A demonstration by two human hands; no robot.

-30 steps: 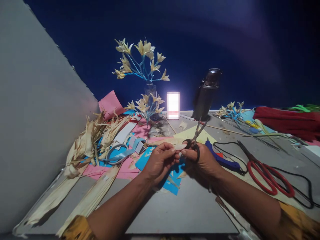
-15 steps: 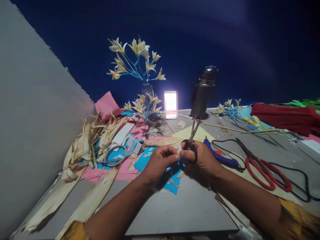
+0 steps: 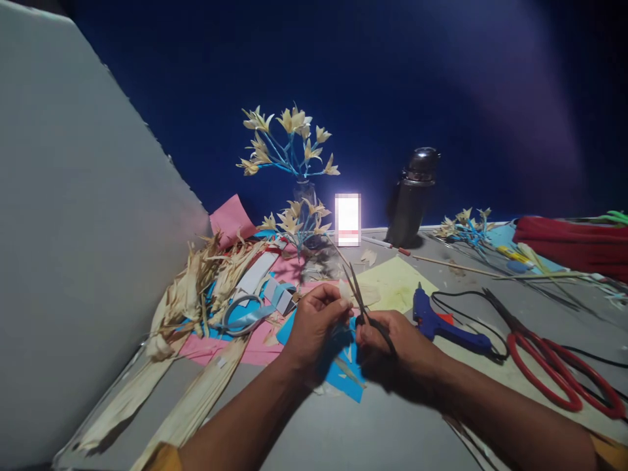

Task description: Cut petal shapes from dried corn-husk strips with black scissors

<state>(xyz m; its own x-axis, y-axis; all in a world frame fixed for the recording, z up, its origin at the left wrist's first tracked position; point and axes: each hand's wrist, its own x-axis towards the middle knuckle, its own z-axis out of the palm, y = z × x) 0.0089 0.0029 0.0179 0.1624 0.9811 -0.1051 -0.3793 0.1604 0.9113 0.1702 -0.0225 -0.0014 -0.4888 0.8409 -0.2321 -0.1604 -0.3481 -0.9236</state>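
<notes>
Between the thumb and fingers of my left hand (image 3: 318, 324) is a small pale piece of husk (image 3: 345, 290), its tip standing up above the fingertips. My right hand (image 3: 392, 340) is closed round the dark handles of small scissors (image 3: 362, 299). The blades point up and to the left, right beside the pale piece, and look slightly parted. Under both hands lies a blue sheet (image 3: 346, 379) with husk scraps on it. A blue glue gun (image 3: 449, 330) rests just right of my right hand.
Large red-handled scissors (image 3: 564, 369) lie at the right. Dried husks (image 3: 196, 307) and a tape roll (image 3: 243, 315) are at the left. Behind stand husk flowers (image 3: 294, 124) in a vase, a bright pixelated rectangle (image 3: 348, 219) and a dark flask (image 3: 412, 199). Red cloth (image 3: 569, 242) lies at the back right.
The scissors have tilted left, toward the pale piece, and their blades look less widely parted. My hands have moved slightly apart. The whole view has shifted, with objects appearing further right and lower.
</notes>
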